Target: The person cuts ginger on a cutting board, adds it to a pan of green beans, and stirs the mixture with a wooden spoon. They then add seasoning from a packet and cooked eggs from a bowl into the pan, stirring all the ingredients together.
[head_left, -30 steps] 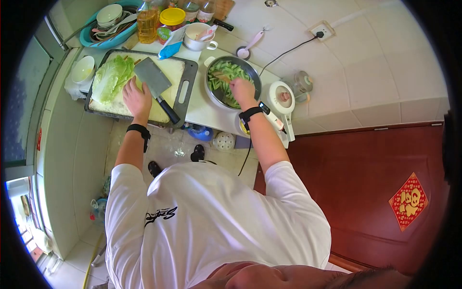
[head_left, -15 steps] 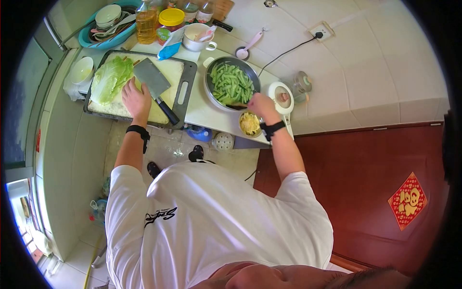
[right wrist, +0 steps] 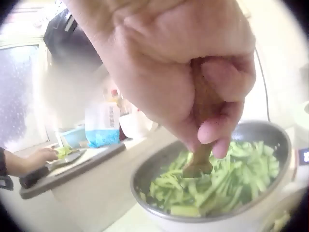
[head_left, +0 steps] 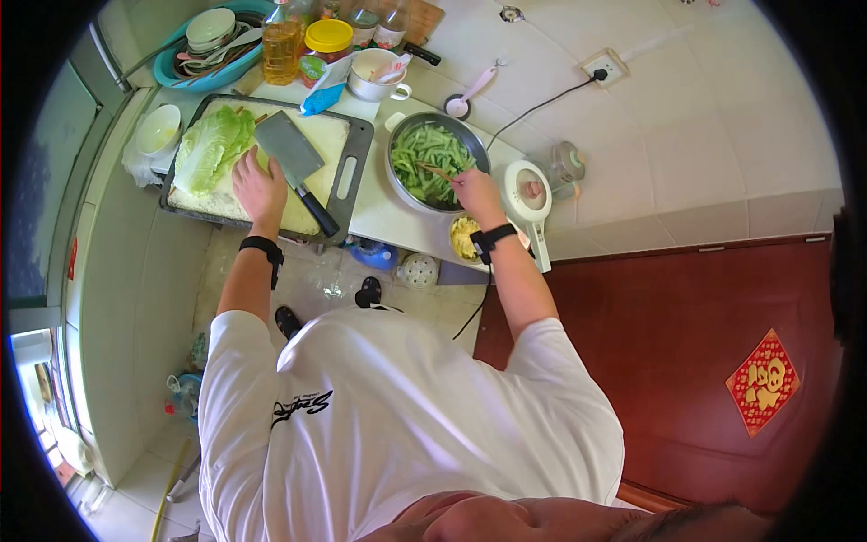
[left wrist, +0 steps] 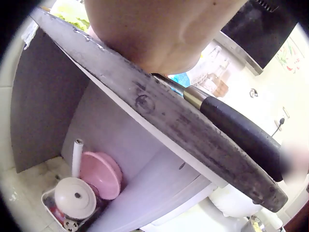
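My right hand [head_left: 478, 197] grips a wooden spatula [right wrist: 198, 166], fingers curled round its handle in the right wrist view. The spatula's blade sits among green vegetable strips [right wrist: 236, 181] in a deep pan [head_left: 470, 137]. My left hand [head_left: 259, 190] rests over the chopping board [head_left: 336, 149], fingers loosely extended beside a leafy lettuce [head_left: 209, 149]. Just right of that hand a cleaver [head_left: 291, 152] lies on the board, its black handle [left wrist: 241, 133] reaching the near edge. The left wrist view shows mostly forearm and board edge, with the fingers hidden.
A bowl of yellow food [head_left: 462, 238] sits by the pan's near side, partly behind my right hand. Right of the pan is a white lidded pot [head_left: 526, 191]. Behind stand a white cup [head_left: 368, 83], oil bottle [head_left: 281, 50] and blue basin [head_left: 167, 72] of dishes.
My right hand has swung from the pan's middle to its near right rim, then partway back inward with the spatula among the strips. The left hand stays on the board.
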Demonstrator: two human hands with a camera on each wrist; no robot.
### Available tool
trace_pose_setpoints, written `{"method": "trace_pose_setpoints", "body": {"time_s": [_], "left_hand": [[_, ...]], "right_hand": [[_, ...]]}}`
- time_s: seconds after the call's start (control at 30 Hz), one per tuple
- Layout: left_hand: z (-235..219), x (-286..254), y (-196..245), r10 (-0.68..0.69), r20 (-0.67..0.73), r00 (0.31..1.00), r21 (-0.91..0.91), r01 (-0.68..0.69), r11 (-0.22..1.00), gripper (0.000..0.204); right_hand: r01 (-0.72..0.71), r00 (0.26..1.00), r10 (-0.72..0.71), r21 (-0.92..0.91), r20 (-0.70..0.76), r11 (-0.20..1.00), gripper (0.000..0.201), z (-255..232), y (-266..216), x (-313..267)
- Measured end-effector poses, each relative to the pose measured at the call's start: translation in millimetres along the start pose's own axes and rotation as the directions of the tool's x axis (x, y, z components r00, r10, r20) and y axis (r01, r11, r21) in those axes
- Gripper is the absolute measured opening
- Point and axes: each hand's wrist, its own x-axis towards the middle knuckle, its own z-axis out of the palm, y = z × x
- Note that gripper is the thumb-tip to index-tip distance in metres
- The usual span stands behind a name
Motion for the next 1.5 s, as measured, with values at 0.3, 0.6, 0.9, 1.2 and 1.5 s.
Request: {"method": "trace_pose_setpoints", "body": {"time_s": [0.3, 0.6, 0.9, 1.2, 1.5], "left_hand": [[-2.7, -2.0, 3.6, 0.019, 0.007, 1.0, -0.007, -0.019, 1.0, 0.044], [-2.8, -2.0, 2.0, 0.013, 0.006, 1.0, -0.022, -0.013, 1.0, 0.043], [-0.6, -1.4, 0.2, -0.013, 0.004, 1.0, -0.031, 0.013, 0.999, 0.045], [-2.3, -0.2, 2.1, -0.002, 0.019, 1.0, -0.029, 0.002, 1.0, 0.045], [-5.0, -1.0, 2.2, -0.03, 0.023, 0.999, -0.062, 0.031, 0.998, 0.045]], "right_hand": [[-0.038, 0.994, 0.051, -0.129, 0.098, 0.991, 0.016, -1.1, -33.0, 6.4], [0.134, 0.991, -0.127, -0.183, 0.048, 0.974, 0.015, 26.3, -29.4, 10.9], [0.072, 0.925, -0.041, -0.068, 0.378, 0.995, 0.017, -69.3, -5.4, -24.0], [-0.024, 0.999, 0.021, -0.087, -0.037, 0.996, 0.016, -8.5, -36.6, 12.1], [0.047, 0.998, -0.043, -0.113, 0.039, 0.993, 0.016, -2.2, -1.5, -10.6]]}}
